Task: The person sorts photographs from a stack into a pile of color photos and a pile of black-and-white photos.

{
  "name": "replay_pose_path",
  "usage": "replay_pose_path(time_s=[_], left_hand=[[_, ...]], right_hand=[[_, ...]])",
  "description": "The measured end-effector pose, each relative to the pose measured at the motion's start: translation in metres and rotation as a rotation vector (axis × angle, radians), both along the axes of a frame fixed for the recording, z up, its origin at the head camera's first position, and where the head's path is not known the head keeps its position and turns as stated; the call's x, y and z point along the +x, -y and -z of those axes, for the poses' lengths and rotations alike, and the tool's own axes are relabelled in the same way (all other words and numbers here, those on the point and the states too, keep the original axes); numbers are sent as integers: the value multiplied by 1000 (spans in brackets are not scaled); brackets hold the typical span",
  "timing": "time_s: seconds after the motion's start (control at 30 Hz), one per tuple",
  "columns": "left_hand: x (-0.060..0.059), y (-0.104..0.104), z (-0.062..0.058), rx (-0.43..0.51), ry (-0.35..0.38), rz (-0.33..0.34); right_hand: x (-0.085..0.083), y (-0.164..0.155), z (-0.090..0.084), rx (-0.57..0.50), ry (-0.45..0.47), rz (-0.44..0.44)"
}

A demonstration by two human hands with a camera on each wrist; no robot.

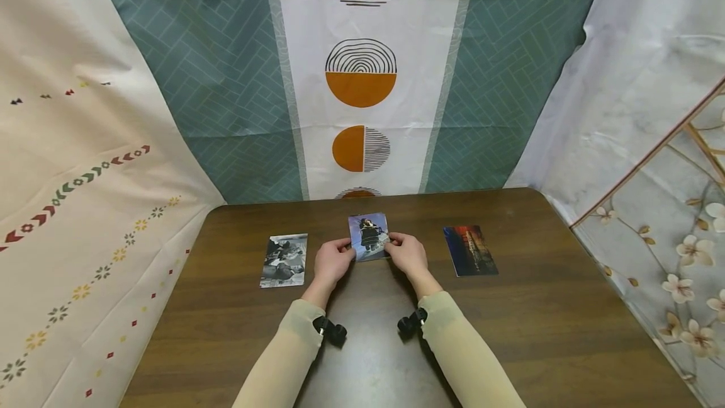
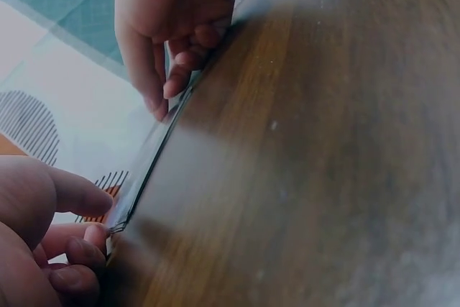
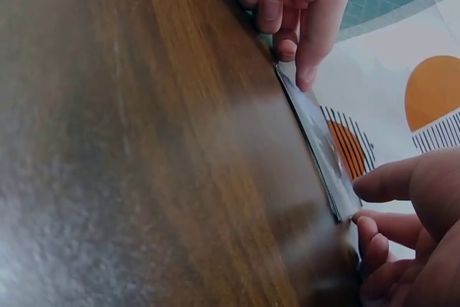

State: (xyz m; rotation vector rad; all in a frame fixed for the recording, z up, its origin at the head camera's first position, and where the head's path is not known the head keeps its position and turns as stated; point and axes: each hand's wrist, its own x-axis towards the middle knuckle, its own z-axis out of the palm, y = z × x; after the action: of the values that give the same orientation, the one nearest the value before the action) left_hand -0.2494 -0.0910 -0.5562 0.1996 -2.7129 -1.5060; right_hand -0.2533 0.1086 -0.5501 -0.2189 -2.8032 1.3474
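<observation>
Both hands hold a colour photo card (image 1: 369,235) showing a dark figure on a blue ground, over the middle of a brown table (image 1: 362,357). My left hand (image 1: 347,249) pinches its lower left corner, and my right hand (image 1: 394,244) pinches its lower right corner. The card tilts up off the table top. It shows edge-on in the left wrist view as the card (image 2: 147,159), between my left hand (image 2: 106,219) and my right hand (image 2: 167,98). The right wrist view shows the same card (image 3: 323,149) between my right hand (image 3: 359,208) and my left hand (image 3: 296,64).
A black-and-white photo (image 1: 284,260) lies flat to the left of the hands. A dark red and blue photo (image 1: 470,250) lies flat to the right. Patterned cloths hang behind the table and at both sides. Small black wrist cameras (image 1: 331,330) sit on both sleeves.
</observation>
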Motion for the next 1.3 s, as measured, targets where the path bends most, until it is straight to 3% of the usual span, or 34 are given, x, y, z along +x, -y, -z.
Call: replay_pose_path(time_s=[0.2,0.47,0.83,1.0,1.3], left_hand=[[0,-1,-2,-10,11,0],[0,0,-2,54,26,-13],[-2,0,-1,71,66,-18],[-3,1,-2,140,68,-18],[-3,3,-2,276,41,-32]], right_hand=[[1,0,-3,-28,24,-7],[2,2,-5,-84,25,-1],[2,5,-5,-70,30,4],[3,4,-6,-92,29,2],[4,6,-7,-226,37,44]])
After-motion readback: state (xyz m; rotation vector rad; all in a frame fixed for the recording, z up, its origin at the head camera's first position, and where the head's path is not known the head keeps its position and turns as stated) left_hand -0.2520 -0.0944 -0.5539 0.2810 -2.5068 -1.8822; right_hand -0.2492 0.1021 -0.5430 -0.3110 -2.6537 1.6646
